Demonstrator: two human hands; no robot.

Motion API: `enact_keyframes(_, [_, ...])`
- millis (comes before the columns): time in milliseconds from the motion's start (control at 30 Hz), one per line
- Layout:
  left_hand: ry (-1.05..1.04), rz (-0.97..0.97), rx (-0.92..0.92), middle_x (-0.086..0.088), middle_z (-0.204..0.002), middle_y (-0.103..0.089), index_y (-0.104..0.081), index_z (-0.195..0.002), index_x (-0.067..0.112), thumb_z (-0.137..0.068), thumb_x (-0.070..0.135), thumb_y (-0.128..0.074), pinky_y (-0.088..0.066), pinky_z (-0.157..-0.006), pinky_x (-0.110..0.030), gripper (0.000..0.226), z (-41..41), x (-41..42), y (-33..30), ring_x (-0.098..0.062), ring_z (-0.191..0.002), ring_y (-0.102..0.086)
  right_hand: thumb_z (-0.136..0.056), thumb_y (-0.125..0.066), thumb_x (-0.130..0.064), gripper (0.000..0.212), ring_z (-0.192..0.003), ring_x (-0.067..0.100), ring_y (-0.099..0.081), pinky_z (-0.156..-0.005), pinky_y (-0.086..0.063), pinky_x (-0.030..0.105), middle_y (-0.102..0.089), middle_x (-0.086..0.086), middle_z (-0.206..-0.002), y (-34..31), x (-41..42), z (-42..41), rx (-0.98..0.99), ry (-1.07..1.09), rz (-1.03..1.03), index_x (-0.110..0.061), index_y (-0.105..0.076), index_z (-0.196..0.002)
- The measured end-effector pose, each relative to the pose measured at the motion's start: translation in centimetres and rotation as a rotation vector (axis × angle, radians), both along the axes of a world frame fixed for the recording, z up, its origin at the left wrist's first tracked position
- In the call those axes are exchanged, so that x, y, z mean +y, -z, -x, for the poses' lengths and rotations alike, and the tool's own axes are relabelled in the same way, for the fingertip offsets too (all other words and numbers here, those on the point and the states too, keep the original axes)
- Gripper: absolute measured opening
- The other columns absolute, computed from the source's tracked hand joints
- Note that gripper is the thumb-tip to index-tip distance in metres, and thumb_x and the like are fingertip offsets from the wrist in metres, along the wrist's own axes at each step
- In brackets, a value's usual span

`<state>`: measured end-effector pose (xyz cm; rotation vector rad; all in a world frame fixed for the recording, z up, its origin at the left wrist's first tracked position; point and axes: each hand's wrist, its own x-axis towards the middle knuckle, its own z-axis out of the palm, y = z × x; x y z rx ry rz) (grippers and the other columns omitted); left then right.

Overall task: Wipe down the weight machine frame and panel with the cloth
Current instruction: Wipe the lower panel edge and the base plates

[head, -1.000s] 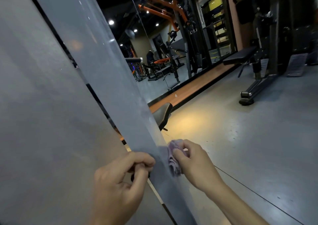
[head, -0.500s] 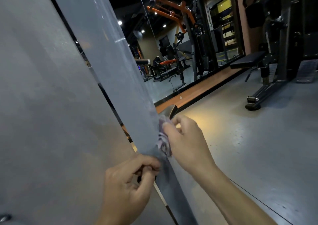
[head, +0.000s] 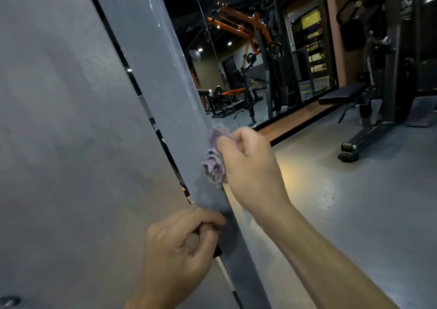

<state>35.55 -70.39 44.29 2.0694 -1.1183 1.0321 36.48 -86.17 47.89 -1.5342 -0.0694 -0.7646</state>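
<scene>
Single view only, head-worn wide-angle camera, looking forward and down along the person's arms. It sits very close to the grey frame upright [head: 151,76]: this and the panel [head: 59,119] fill the left half. The right hand [head: 248,166] gripping the cloth [head: 214,164] lies near picture centre, the left hand [head: 179,249] below it. Beyond and right of the grip the view opens onto the floor [head: 354,214] and distant machines (verticals lean, wide-angle distortion). No second view shares the scene.
</scene>
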Motion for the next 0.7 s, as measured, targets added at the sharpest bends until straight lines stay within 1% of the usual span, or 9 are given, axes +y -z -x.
enact_keyframes(100, [0.024, 0.032, -0.030, 0.016, -0.078, -0.071, -0.075, -0.076, 0.019, -0.086, 0.013, -0.055, -0.055, -0.059, -0.030, 0.022, -0.3, 0.2, -1.5, -0.004, -0.068, -0.071, -0.101, -0.057, -0.038, 0.033, -0.060, 0.018, -0.060, -0.058, -0.052, 0.041, -0.060, -0.001, -0.063, 0.7, -0.2, -0.1, -0.002, -0.026, -0.010, -0.018, -0.055, -0.076])
enact_keyframes(200, [0.026, 0.025, -0.025, 0.018, -0.078, -0.070, -0.074, -0.077, 0.021, -0.086, 0.014, -0.054, -0.056, -0.058, -0.029, 0.023, -0.4, 0.0, -2.2, -0.003, -0.069, -0.070, -0.100, -0.055, -0.053, 0.045, -0.064, 0.030, -0.065, -0.061, -0.054, 0.049, -0.066, 0.011, -0.069, 5.2, -0.2, 1.4, 0.188, -0.052, -0.003, -0.014, -0.057, -0.080])
enact_keyframes(267, [0.005, -0.006, -0.046, 0.018, -0.076, -0.069, -0.074, -0.077, 0.022, -0.086, 0.014, -0.054, -0.053, -0.057, -0.026, 0.023, -0.3, -0.1, -2.2, -0.001, -0.067, -0.068, -0.099, -0.056, -0.053, 0.044, -0.059, 0.024, -0.063, -0.057, -0.052, 0.046, -0.066, 0.008, -0.067, 5.8, -0.2, 1.7, 0.235, -0.068, -0.016, -0.015, -0.056, -0.078])
enact_keyframes(333, [0.000, 0.006, -0.045, 0.019, -0.077, -0.070, -0.075, -0.076, 0.023, -0.084, 0.015, -0.055, -0.054, -0.057, -0.027, 0.023, -0.4, -0.1, -2.1, 0.000, -0.066, -0.068, -0.100, -0.059, -0.041, 0.036, -0.055, 0.017, -0.059, -0.057, -0.049, 0.041, -0.064, 0.002, -0.063, 3.2, -0.2, 0.7, 0.133, -0.067, -0.024, -0.016, -0.056, -0.075])
enact_keyframes(367, [-0.001, 0.019, -0.041, 0.019, -0.078, -0.070, -0.075, -0.075, 0.023, -0.084, 0.015, -0.055, -0.054, -0.057, -0.028, 0.023, -0.5, 0.0, -2.1, 0.000, -0.066, -0.068, -0.100, -0.059, -0.037, 0.031, -0.059, 0.018, -0.061, -0.058, -0.050, 0.041, -0.066, 0.000, -0.066, 1.0, -0.1, 0.2, 0.059, -0.061, -0.024, -0.017, -0.057, -0.076])
enact_keyframes(433, [-0.007, 0.033, -0.048, 0.018, -0.078, -0.071, -0.075, -0.074, 0.022, -0.082, 0.015, -0.055, -0.054, -0.057, -0.027, 0.023, -0.5, 0.0, -2.1, 0.002, -0.066, -0.069, -0.099, -0.057, -0.036, 0.026, -0.067, 0.020, -0.067, -0.059, -0.053, 0.041, -0.069, 0.001, -0.072, -3.4, 0.1, -0.4, -0.062, -0.047, -0.011, -0.018, -0.058, -0.080])
enact_keyframes(500, [-0.012, 0.021, -0.059, 0.017, -0.079, -0.071, -0.076, -0.073, 0.021, -0.082, 0.015, -0.054, -0.054, -0.058, -0.026, 0.024, -0.5, -0.1, -2.2, 0.003, -0.066, -0.068, -0.100, -0.056, -0.036, 0.026, -0.068, 0.015, -0.067, -0.056, -0.050, 0.036, -0.068, -0.002, -0.073, -5.1, 0.0, -0.7, -0.118, -0.035, -0.002, -0.018, -0.059, -0.081])
enact_keyframes(600, [0.000, 0.006, -0.052, 0.017, -0.078, -0.070, -0.075, -0.075, 0.022, -0.082, 0.015, -0.054, -0.053, -0.057, -0.027, 0.024, -0.3, 0.0, -2.3, 0.002, -0.065, -0.067, -0.101, -0.057, -0.040, 0.033, -0.060, 0.022, -0.063, -0.059, -0.053, 0.043, -0.066, 0.004, -0.067, -0.9, -0.1, -0.2, -0.016, -0.056, -0.016, -0.016, -0.058, -0.080])
enact_keyframes(700, [0.004, 0.015, -0.046, 0.019, -0.078, -0.070, -0.073, -0.077, 0.027, -0.083, 0.016, -0.054, -0.053, -0.054, -0.027, 0.022, -0.4, 0.0, -2.3, 0.000, -0.064, -0.067, -0.100, -0.058, -0.050, 0.044, -0.054, 0.017, -0.055, -0.055, -0.047, 0.037, -0.065, 0.012, -0.066, 4.1, -0.3, 0.9, 0.160, -0.064, -0.024, -0.013, -0.053, -0.077])
